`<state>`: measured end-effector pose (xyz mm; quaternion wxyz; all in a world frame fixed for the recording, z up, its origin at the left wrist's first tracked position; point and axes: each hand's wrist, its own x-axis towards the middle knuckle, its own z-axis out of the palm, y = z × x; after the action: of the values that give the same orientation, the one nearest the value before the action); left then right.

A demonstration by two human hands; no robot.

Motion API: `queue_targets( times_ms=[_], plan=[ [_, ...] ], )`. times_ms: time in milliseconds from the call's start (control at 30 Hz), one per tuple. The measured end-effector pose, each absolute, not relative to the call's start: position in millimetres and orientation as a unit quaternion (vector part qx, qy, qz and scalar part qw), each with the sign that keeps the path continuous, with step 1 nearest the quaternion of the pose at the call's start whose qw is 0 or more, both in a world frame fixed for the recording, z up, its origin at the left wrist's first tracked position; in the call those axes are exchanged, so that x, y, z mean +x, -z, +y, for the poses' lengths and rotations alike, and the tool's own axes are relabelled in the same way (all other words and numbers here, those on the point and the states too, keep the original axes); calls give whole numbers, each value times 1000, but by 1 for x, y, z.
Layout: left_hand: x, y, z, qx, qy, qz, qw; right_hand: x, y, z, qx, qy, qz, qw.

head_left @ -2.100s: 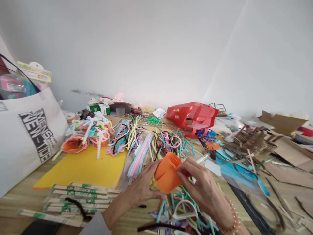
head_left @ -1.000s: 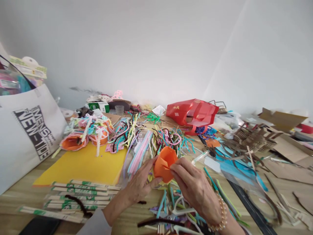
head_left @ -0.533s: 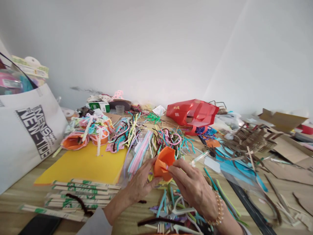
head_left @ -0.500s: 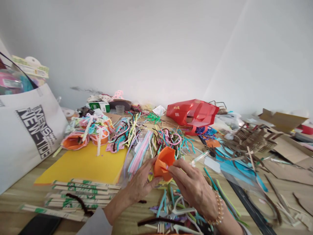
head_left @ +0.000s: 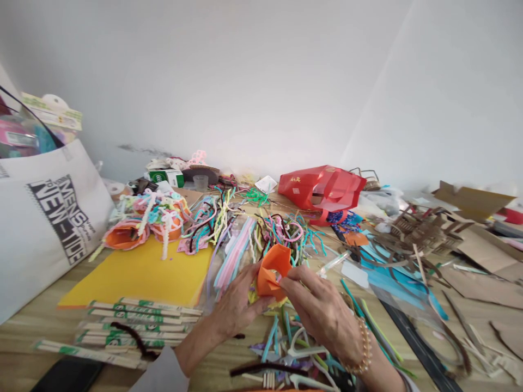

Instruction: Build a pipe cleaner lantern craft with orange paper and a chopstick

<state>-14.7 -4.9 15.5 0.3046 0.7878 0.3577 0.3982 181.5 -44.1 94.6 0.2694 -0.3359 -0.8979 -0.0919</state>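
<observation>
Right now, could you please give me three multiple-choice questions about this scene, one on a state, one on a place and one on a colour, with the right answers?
1. What state is the folded orange sheet in?
A) held up between the left hand and the right hand
B) lying flat and untouched
C) torn into strips

2. Where does the yellow sheet lie?
A) right of the right hand
B) left of the left hand
C) between the two hands

3. What colour is the carrier bag at the back?
A) blue
B) red
C) green

Answers:
1. A, both hands grip it.
2. B, it spreads out past the left hand.
3. B, the bag shows red.
</observation>
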Motion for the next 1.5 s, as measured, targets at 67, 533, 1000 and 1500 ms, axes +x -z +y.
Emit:
queue_targets(
  times_ms=[67, 533, 1000, 1500],
  plan=[
    [-12, -16, -5, 781, -405, 369, 300, 181, -95, -44, -335, 91, -898, 269],
    [-7, -15, -6, 764, -416, 406, 280, 184, -84, -40, -334, 54, -894, 292],
    [-10, -4, -2, 762, -414, 423, 261, 196, -99, -34, -359, -100, -882, 289],
    [-12, -1, -2, 755, -425, 405, 291, 184, -92, -30, -337, -150, -880, 300]
  ],
)
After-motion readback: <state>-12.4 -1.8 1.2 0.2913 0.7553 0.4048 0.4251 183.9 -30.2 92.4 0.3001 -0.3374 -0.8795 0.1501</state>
